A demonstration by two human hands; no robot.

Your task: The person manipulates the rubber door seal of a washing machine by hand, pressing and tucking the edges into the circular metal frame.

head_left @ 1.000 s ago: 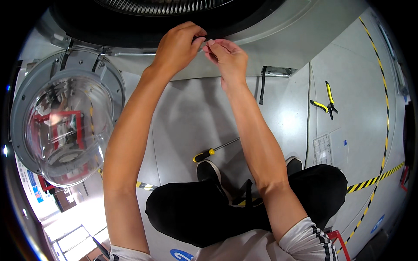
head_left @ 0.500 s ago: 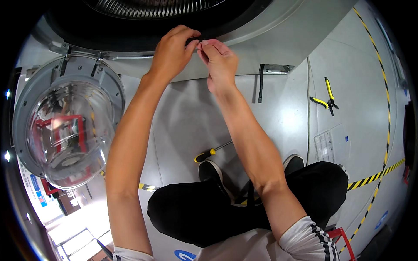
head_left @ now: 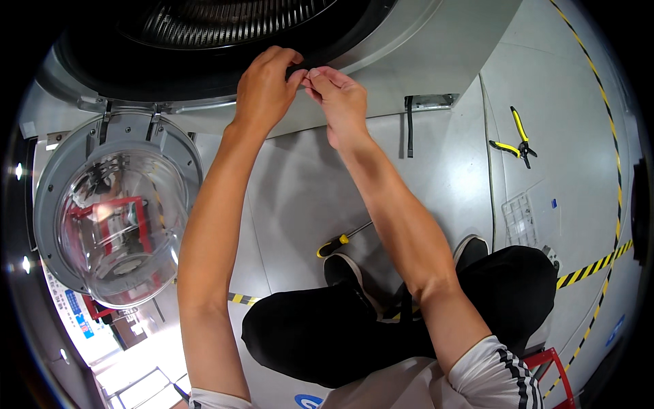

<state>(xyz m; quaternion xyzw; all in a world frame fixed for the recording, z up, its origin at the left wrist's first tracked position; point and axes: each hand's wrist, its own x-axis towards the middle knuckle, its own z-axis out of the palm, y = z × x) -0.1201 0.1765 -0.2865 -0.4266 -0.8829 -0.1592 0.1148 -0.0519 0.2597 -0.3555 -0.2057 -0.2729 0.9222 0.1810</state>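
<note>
At the lower rim of a front-loading washing machine's opening, my two hands meet in front of the black rubber door gasket (head_left: 197,80). My left hand (head_left: 264,90) is closed, its fingers curled at the gasket and its thumb beside the other hand's fingertips. My right hand (head_left: 340,99) pinches with thumb and forefinger. Whatever lies between the fingertips is too small to make out. Above them shows the ribbed metal drum (head_left: 225,27). To the left, the round door (head_left: 54,204) with its clear bowl hangs open on its hinge.
A yellow-and-black screwdriver (head_left: 334,245) lies on the floor by my shoe. Farther right are yellow-handled pliers (head_left: 520,140) and a clear compartment box (head_left: 520,219). A black strap (head_left: 410,129) hangs from an opening in the grey front panel. Striped tape (head_left: 593,266) marks the floor.
The view has shifted slightly, showing more of the drum. Both hands keep nearly the same pose at the gasket rim, their fingertips still close together.
</note>
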